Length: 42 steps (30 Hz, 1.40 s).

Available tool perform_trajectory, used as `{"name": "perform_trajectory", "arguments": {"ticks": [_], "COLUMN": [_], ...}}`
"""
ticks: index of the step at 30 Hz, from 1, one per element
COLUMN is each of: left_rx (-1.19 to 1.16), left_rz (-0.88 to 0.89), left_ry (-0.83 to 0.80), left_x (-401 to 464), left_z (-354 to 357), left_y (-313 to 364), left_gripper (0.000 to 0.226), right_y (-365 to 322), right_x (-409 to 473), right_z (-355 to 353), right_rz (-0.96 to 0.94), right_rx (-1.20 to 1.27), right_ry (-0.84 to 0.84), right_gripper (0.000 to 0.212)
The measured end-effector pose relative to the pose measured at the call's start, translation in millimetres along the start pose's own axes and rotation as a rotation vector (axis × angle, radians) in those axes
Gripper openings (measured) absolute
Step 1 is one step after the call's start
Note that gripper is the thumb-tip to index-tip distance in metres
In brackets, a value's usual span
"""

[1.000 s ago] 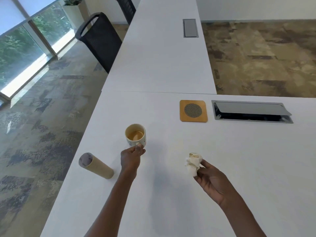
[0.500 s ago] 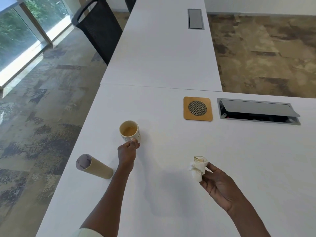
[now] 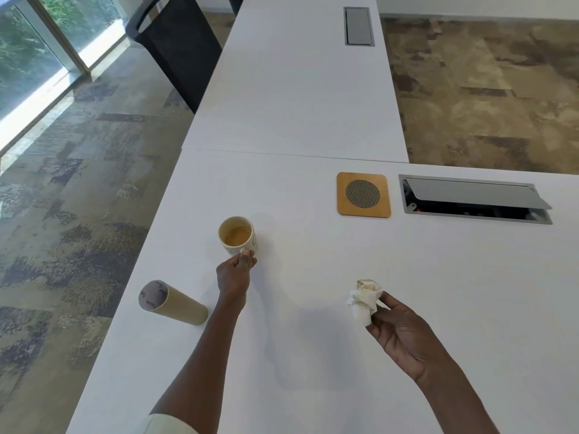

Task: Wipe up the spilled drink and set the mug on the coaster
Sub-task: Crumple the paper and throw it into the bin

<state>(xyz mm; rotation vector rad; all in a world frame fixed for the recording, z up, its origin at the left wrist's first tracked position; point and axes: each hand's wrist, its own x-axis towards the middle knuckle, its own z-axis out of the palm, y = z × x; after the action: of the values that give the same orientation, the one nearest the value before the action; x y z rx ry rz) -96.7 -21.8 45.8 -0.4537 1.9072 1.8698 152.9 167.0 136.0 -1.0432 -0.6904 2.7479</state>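
Note:
A cream mug (image 3: pixel 237 234) with brown drink inside stands upright on the white table (image 3: pixel 313 355), left of centre. My left hand (image 3: pixel 234 274) pinches its handle from the near side. My right hand (image 3: pixel 399 333) holds a crumpled, lightly stained paper tissue (image 3: pixel 365 299) above the table at the right. The square wooden coaster (image 3: pixel 363 194) with a round mesh centre lies bare, farther back and to the right of the mug. I see no wet spill on the table surface.
A cardboard tube (image 3: pixel 171 303) lies on its side near the table's left edge. A grey cable box (image 3: pixel 474 198) with its lid ajar sits right of the coaster. A second table (image 3: pixel 297 89) and a black chair (image 3: pixel 175 42) stand beyond.
The mug, tilted and lifted a second ago, now sits level on the table with my left hand still on its handle. My right hand with the tissue has barely moved.

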Motion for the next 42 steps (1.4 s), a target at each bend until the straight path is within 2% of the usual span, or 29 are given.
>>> {"name": "perform_trajectory", "arguments": {"ticks": [8,11,13,14,18,21,24,28,32,35,39,42], "left_rx": [-0.169,-0.155,-0.078,-0.027,0.121,0.101,0.037,0.005,-0.002,-0.035,-0.027,0.055], "left_rz": [-0.04,-0.084,-0.127,-0.146,-0.148,-0.07,-0.004,0.089,0.131,0.099,0.065,0.071], "left_ry": [-0.023,0.063,0.064,-0.007,-0.457,-0.609,-0.566,-0.466,-0.304,-0.246,-0.161,-0.142], "left_x": [-14,-35,-60,-75,-138,-173,-195,-214,-229,-241,-250,-255], "left_z": [-9,-7,-1,1,12,22,30,33,37,42,45,45], "left_y": [2,-1,-4,-6,-12,-8,3,12,18,22,26,24], "left_gripper": [0.038,0.033,0.019,0.008,0.009,0.019,0.022,0.01,0.008,0.009,0.009,0.01], "right_y": [7,9,10,11,16,21,25,24,24,23,20,22], "right_x": [-5,-8,-10,-11,-12,-15,-22,-30,-37,-42,-52,-56], "right_z": [0,3,7,9,21,30,39,48,54,51,38,26], "right_rz": [-0.006,-0.024,-0.035,-0.041,-0.077,-0.117,-0.178,-0.306,-0.473,-0.553,-0.603,-0.738], "right_rx": [-0.016,-0.02,-0.012,-0.008,0.023,0.02,-0.019,-0.155,-0.466,-0.691,-0.889,-1.002], "right_ry": [-0.013,-0.007,-0.014,-0.017,-0.005,0.023,0.032,0.122,0.179,0.201,0.029,-0.088], "right_gripper": [0.048,0.047,0.045,0.045,0.041,0.037,0.036,0.033,0.022,0.022,0.04,0.046]}}
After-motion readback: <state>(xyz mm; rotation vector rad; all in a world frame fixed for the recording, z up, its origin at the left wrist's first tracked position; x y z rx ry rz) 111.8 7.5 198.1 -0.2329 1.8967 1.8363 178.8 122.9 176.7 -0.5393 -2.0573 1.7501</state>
